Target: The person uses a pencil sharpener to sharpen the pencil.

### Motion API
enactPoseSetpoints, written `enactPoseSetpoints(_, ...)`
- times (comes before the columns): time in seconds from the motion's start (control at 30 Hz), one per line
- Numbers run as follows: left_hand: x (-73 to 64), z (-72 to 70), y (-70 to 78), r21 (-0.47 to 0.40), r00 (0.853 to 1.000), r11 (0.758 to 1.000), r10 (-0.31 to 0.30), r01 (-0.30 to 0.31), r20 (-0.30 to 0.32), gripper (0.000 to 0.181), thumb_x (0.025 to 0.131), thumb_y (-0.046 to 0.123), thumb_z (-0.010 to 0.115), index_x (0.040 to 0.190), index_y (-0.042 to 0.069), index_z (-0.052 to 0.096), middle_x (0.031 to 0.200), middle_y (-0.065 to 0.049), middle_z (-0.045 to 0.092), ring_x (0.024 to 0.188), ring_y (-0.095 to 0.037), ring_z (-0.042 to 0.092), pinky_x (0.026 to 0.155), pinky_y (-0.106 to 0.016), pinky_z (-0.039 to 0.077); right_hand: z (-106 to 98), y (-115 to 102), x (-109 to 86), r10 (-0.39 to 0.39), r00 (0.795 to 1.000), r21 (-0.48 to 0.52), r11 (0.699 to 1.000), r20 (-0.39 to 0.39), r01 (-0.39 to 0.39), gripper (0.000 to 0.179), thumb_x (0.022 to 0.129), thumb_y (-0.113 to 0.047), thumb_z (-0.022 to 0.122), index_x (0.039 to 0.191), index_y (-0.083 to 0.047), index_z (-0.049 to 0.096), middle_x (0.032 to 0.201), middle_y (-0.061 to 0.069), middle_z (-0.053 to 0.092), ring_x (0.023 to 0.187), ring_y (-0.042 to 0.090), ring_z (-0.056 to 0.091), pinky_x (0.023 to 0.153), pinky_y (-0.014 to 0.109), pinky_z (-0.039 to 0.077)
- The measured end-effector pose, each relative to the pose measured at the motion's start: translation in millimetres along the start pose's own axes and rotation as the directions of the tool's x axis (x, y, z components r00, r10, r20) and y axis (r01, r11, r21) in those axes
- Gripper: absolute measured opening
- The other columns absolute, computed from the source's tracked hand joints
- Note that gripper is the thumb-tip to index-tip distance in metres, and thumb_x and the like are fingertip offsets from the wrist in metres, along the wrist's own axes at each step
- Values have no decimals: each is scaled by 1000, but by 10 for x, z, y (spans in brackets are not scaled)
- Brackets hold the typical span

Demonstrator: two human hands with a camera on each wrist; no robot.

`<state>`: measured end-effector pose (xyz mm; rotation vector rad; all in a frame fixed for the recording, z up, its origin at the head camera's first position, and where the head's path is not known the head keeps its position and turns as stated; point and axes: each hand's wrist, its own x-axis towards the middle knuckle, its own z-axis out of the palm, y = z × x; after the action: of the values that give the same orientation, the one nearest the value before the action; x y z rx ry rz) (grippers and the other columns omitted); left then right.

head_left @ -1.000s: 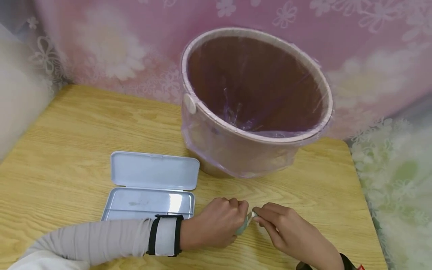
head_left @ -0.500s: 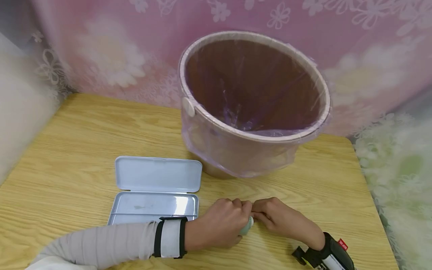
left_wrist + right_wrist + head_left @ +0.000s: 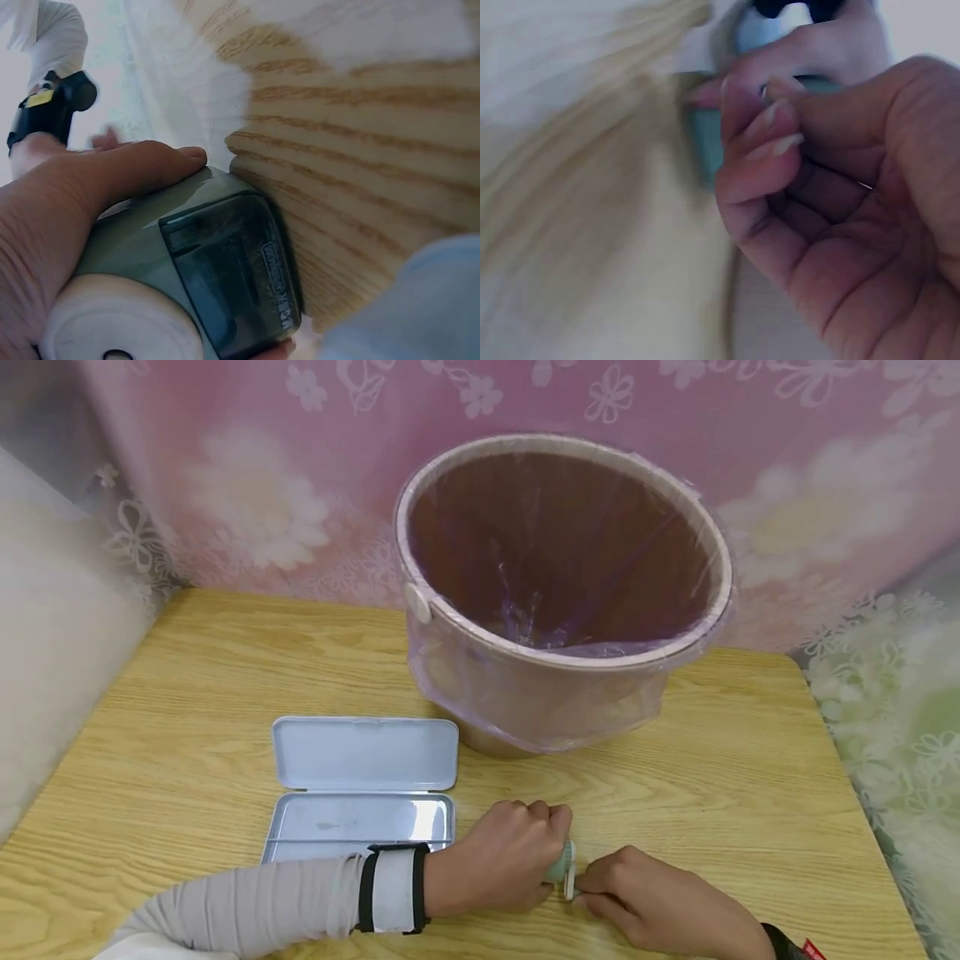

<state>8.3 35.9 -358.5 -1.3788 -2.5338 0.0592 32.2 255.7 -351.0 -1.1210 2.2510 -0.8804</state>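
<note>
In the head view my left hand [image 3: 502,860] grips a green crank pencil sharpener [image 3: 558,865] low over the table. Seen from the left wrist, its grey-green body carries a dark see-through drawer [image 3: 232,277] and a round whitish disc [image 3: 120,322] with a small dark ring; the thumb lies along the body. A cream crank arm [image 3: 570,882] sticks out on the right side, pointing down. My right hand [image 3: 660,902] pinches at the crank's end between thumb and fingers, hiding the knob. Its other fingers are curled in the right wrist view.
An open light-blue pencil case [image 3: 367,752] lies left of the hands, its tray partly behind the left wrist strap. Behind it stands a large bin [image 3: 540,693] lined with thin purple plastic. The wooden table [image 3: 750,793] reaches a pink flowered cloth [image 3: 262,493].
My right hand has swung the crank from pointing up to pointing down, toward me. The left hand keeps hold of the sharpener, and the view has shifted slightly.
</note>
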Motion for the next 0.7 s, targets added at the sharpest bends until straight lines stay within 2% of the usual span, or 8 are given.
enactPoseSetpoints(0.07, 1, -1, 4, 0, 1000, 1000, 2, -2, 6, 48, 74, 57, 76, 89, 16, 56, 62, 11, 46, 48, 0, 39, 40, -17, 29, -72, -90, -63, 9, 1000, -19, 1000, -8, -9, 26, 106, -18, 53, 81, -22, 61, 68, -20, 39, 62, -14, 34, 55, 10, 37)
enactPoseSetpoints(0.13, -1, -2, 4, -3, 1000, 1000, 1, -1, 7, 48, 74, 57, 76, 90, 16, 57, 62, 11, 46, 48, 0, 39, 41, -17, 30, -153, -136, -97, -17, 998, -45, 999, -56, 15, 20, 104, -14, 56, 91, -22, 67, 73, -20, 48, 64, -14, 37, 55, 10, 40)
enactPoseSetpoints(0.2, -4, -3, 3, 1, 1000, 1000, 5, -5, 10, 48, 74, 57, 76, 91, 16, 57, 63, 11, 47, 48, 0, 40, 41, -17, 31, -234, -141, -98, -51, 992, -94, 995, -118, 39, 16, 102, -9, 58, 103, -17, 72, 78, -17, 56, 66, -14, 40, 56, 10, 41)
enactPoseSetpoints(0.3, -11, 1, -13, -2, 1000, 1000, 8, -8, 14, 48, 74, 55, 76, 93, 15, 57, 64, 11, 48, 49, 0, 42, 42, -16, 33, -337, -44, 2, -107, 975, -191, 979, -195, 69, 19, 99, -4, 61, 113, -8, 73, 82, -11, 62, 69, -13, 45, 58, 10, 43)
enactPoseSetpoints(0.37, -10, 6, -15, -2, 1000, 1000, 14, -14, 16, 48, 75, 55, 75, 95, 15, 58, 64, 11, 48, 49, 0, 43, 42, -16, 34, -380, 72, 83, -110, 973, -208, 976, -205, 67, 21, 99, -3, 61, 116, -5, 73, 82, -9, 63, 68, -12, 45, 58, 12, 43)
enactPoseSetpoints(0.43, -5, 8, -13, -9, 1000, 1000, 20, -19, 15, 49, 75, 56, 75, 97, 15, 58, 65, 11, 49, 50, 0, 44, 43, -16, 35, -385, 214, 164, -101, 977, -192, 979, -185, 65, 20, 99, -3, 61, 113, -9, 74, 81, -8, 64, 68, -11, 44, 59, 13, 43)
enactPoseSetpoints(0.57, 5, 4, -16, -19, 1000, 1000, 16, -16, 25, 49, 76, 56, 75, 98, 15, 59, 67, 10, 51, 52, -1, 47, 44, -16, 37, -295, 438, 258, -89, 989, -92, 993, -116, 79, 19, 100, -6, 61, 104, -18, 75, 80, -8, 67, 65, -12, 43, 60, 14, 43)
enactPoseSetpoints(0.7, 15, -1, 12, -15, 999, 1000, 1, -1, 37, 47, 77, 55, 75, 95, 15, 58, 66, 10, 50, 53, -1, 48, 43, -16, 37, -119, 457, 220, -82, 991, -69, 995, -107, 75, 21, 101, -5, 59, 92, -20, 70, 73, -11, 60, 64, -13, 40, 58, 13, 41)
